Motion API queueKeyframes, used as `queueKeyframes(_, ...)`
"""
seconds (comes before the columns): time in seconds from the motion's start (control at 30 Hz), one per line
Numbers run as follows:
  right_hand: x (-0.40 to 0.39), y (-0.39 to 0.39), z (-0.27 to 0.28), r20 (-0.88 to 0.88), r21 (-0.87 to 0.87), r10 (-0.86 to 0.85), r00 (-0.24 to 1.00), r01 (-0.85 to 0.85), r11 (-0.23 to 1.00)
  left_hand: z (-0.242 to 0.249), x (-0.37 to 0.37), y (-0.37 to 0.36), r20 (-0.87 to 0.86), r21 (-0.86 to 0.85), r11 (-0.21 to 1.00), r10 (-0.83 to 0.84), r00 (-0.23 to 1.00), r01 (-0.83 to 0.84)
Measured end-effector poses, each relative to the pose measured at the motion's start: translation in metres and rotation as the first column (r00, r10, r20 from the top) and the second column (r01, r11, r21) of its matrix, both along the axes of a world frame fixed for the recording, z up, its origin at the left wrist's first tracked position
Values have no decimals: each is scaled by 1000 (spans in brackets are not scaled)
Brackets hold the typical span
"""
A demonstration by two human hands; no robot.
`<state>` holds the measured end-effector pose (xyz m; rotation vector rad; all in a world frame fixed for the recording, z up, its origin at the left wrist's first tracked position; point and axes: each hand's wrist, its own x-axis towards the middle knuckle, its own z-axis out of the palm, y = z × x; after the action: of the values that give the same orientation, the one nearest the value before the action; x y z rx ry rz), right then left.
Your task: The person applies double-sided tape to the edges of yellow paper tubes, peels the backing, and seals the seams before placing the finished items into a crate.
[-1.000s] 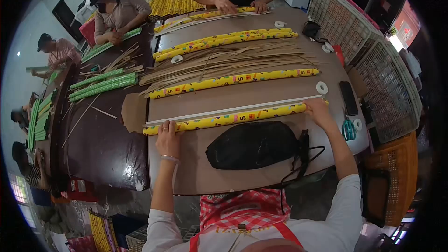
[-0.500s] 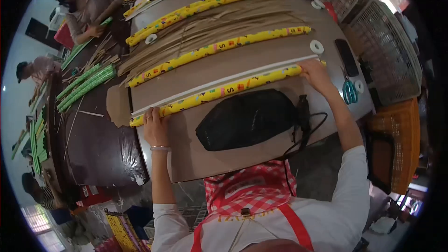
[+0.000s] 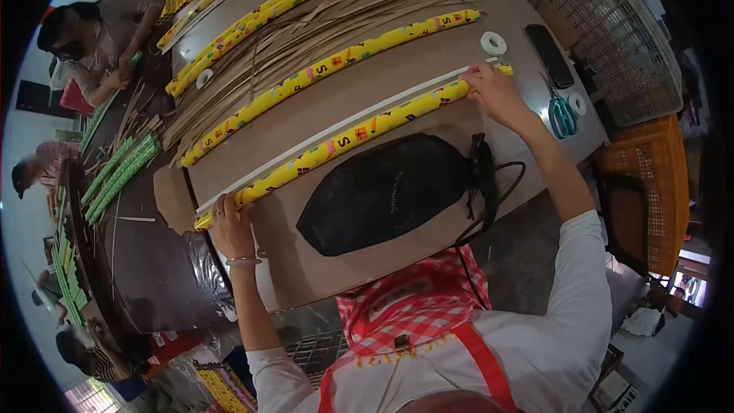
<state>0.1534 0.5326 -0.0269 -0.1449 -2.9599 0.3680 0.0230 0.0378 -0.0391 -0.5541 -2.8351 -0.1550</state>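
A long yellow patterned wrapping-paper roll (image 3: 343, 142) lies slantwise on the table before me. A narrow white strip (image 3: 336, 131) runs along its far edge. My left hand (image 3: 232, 228) closes over the roll near its left end, fingers on top. Near the other end my right hand (image 3: 491, 92) pinches the roll, with a short yellow tip showing beyond the fingers. Just in front of the roll rests a black mesh drawstring bag (image 3: 386, 195), touched by neither hand. Farther back lies another yellow roll (image 3: 321, 72), parallel to the first.
Thin brown strips (image 3: 264, 69) are heaped behind the rolls. Teal-handled scissors (image 3: 563, 118), a black flat case (image 3: 549, 56) and a white tape roll (image 3: 485, 44) lie at right. Baskets (image 3: 612, 46) stand beyond. Another person (image 3: 111, 34) sits near green rolls (image 3: 122, 177) at left.
The view has turned a little, so the table's contents appear shifted left. Both hands stay on the same yellow roll, at about the same places along it.
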Motion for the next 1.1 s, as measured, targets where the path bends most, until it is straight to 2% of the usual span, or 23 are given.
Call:
queueKeyframes(0.07,0,-1,-1,-31,41,-21,999,23,999,2,1,1,-22,4,1000,-23,999,23)
queueKeyframes(0.2,3,-2,-2,-28,41,-7,1000,8,999,0,0,-2,-50,-13,1000,-29,998,29)
queueKeyframes(0.33,4,-4,-4,-101,27,-3,995,5,1000,-4,2,-4,-105,-10,997,-77,992,76)
queueKeyframes(0.47,4,-5,-2,-108,26,5,994,-2,1000,-2,6,-5,-87,-30,997,-73,993,71)
queueKeyframes(0.7,0,-8,17,49,-88,7,999,-2,996,10,14,6,-38,54,997,-57,998,59)
queueKeyframes(0.77,-1,-5,14,62,-111,52,997,-45,993,0,14,2,-125,64,995,-69,990,77)
queueKeyframes(0.8,-1,-2,11,60,-101,86,995,-79,992,1,14,2,-120,63,995,-65,991,73)
queueKeyframes(0.93,0,-13,20,138,9,9,990,-10,1000,-1,17,3,-43,93,996,-10,999,14)
queueKeyframes(1.0,5,2,3,71,225,55,996,-69,972,5,19,8,25,84,996,28,999,-31)
queueKeyframes(1.03,4,-3,10,112,178,56,992,-76,981,1,18,7,-18,63,998,13,1000,-12)
queueKeyframes(1.1,6,3,1,86,274,56,995,-78,958,-2,16,6,-68,53,999,-8,998,12)
